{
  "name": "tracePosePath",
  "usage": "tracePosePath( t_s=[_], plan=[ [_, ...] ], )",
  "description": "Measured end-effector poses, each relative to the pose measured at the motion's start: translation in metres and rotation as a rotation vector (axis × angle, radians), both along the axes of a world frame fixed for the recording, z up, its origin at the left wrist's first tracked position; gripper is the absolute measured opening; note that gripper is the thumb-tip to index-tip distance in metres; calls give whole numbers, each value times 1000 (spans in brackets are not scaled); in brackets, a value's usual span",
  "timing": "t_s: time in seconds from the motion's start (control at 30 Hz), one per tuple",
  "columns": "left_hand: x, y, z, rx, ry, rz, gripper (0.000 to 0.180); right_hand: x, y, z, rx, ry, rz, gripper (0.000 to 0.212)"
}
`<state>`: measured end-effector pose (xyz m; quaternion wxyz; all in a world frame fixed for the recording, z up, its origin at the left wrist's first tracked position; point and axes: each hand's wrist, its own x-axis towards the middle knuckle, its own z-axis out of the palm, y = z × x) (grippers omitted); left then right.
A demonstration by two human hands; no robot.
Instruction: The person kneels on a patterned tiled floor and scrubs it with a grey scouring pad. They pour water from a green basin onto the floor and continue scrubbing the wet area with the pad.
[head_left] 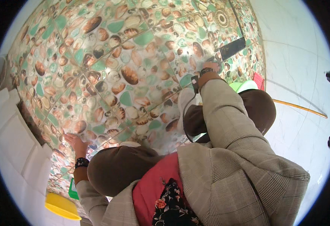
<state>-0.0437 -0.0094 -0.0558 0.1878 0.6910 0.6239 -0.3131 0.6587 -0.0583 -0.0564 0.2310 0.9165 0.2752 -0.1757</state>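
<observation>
My left hand (75, 143) reaches down to the pebble-patterned tile floor (116, 88) at the left, its fingers stretched out and nothing in them. Farther off to the right, my right hand (211, 66) is low over the same tiles. It is blurred and partly hidden by its cuff, so whether it holds anything does not show. Just beyond it lies a flat black rectangular piece (232, 49), with a small visible gap between them. A dark device with a cable (195, 83) sits at my right wrist. My knees are bent between the two arms.
A white moulded plastic piece (18, 139) stands along the left side. A yellow basin (62, 206) and a green object (73, 189) are at lower left. Beside my right knee are a light green item (246, 86), a red ridged piece (258, 80) and a wooden stick (300, 107).
</observation>
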Motion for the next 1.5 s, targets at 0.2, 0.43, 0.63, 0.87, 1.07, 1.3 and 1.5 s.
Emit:
tracePosePath(
  t_s=[0.2, 0.43, 0.63, 0.87, 1.07, 1.3, 1.5],
  plan=[
    [8, -4, 5, -11, 166, -168, 128, -109, 85, -17, 308, -272, 310, 36],
    [41, 4, 33, 31, 97, 73, 128, -380, 140, -7, 994, 602, 1028, 44],
    [43, 17, 57, 73, 66, -2, 114, -378, 146, 26, 896, 991, 872, 52],
    [174, 78, 67, 273, -729, -323, 71, -258, 78, 29, 837, 652, 716, 33],
    [231, 99, 4, 502, -415, -357, 61, -204, 30, 20, 755, 595, 485, 42],
    [-9, 117, 12, 669, 111, -272, 32, -207, 50, 12, 679, 443, 604, 45],
    [-63, 97, -46, 866, 186, 34, 27, -211, 50, 12, 630, 421, 641, 45]
  ],
)
